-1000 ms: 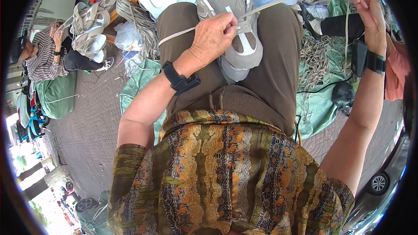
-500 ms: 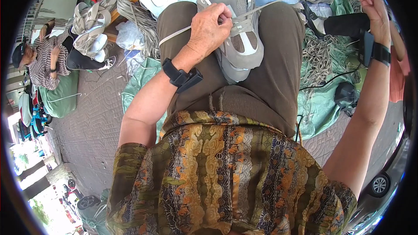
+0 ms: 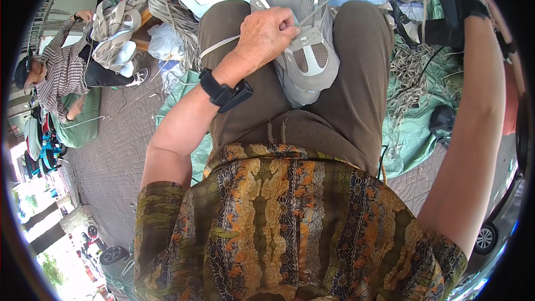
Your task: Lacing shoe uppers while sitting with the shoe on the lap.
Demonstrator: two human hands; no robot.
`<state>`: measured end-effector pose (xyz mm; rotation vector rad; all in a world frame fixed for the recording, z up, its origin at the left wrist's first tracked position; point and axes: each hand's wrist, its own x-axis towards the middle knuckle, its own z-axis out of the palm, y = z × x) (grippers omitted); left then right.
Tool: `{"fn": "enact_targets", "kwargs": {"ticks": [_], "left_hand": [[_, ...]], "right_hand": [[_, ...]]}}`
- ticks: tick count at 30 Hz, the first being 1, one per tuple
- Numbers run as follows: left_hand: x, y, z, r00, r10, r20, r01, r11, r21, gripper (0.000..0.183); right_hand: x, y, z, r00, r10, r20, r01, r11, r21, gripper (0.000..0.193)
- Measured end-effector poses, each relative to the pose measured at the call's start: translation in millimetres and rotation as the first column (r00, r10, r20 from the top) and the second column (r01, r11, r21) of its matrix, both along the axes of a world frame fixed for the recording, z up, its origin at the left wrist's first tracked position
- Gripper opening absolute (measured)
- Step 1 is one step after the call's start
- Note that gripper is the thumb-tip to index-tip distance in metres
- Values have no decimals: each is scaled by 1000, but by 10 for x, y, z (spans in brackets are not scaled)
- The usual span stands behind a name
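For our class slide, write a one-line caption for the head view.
Left hand pinning a grey shoe on the lap, right arm raised out of frame.

Outdoor daylight, bright sun at lower left of the frame. Grey patterned paved floor (image 3: 111, 156) across the left. Green tarp (image 3: 415, 134) spread on the ground at right. Green cushion (image 3: 83, 125) at left edge. Car wheel (image 3: 486, 238) at lower right.

An outdoor street workshop for shoes: piled shoes (image 3: 114, 33) and laces (image 3: 409, 75) on a green tarp (image 3: 412, 134) over pavement (image 3: 111, 156).
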<state>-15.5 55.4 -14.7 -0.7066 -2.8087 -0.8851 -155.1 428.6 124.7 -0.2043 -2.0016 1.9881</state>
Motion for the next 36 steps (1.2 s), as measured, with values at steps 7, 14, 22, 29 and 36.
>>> {"fn": "enact_targets", "kwargs": {"ticks": [7,14,22,29,36], "left_hand": [[50,64,-50,999,-29,-24,33,979,199,13],[192,-98,114,995,26,99,-58,942,331,20],[278,-231,71,983,73,-170,-86,994,-73,20],[218,-437,17,986,-44,-164,31,996,-81,10],[62,-754,224,920,-137,-368,-12,927,-374,11]], "right_hand": [[717,-89,-700,917,170,-361,220,540,812,13],[1413,-895,-1045,785,516,-341,143,385,912,30],[1167,-1279,-1387,826,542,-154,193,-15,981,28],[1274,-1169,-1283,796,603,-45,114,-77,990,19],[1292,-917,-1052,864,495,-88,185,-150,971,21]]}}
